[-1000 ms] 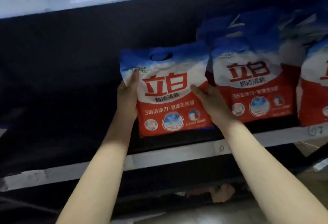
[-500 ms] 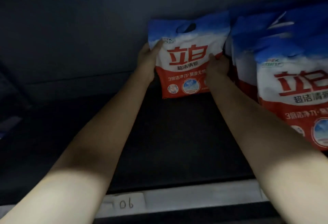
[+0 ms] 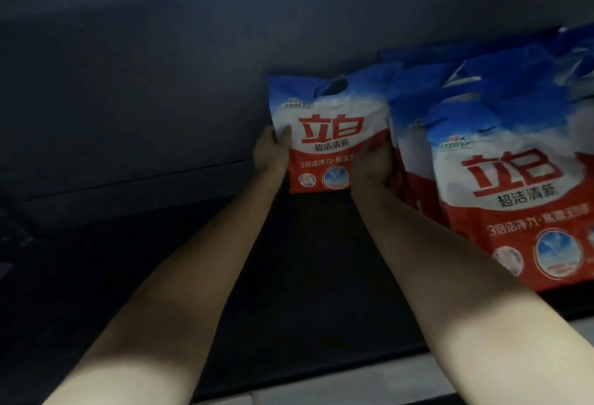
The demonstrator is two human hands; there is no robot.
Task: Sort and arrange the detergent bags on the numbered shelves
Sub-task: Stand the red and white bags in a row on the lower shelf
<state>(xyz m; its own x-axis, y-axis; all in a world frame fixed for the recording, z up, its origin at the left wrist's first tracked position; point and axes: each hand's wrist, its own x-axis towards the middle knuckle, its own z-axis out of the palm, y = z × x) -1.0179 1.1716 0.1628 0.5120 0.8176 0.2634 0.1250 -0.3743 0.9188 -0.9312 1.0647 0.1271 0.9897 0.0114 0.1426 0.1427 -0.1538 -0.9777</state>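
Two hands hold one detergent bag upright at the back of the dark shelf. The left hand grips its left edge with the thumb on the front; the right hand curls around its lower right corner. Just beside it on the right stands a row of at least three similar bags, the exact count is blurred. To the left the shelf has wide open room. The bags show red characters "立白" and below "超洁清新"

Shop storeroom: stocked detergent bags, shelf.
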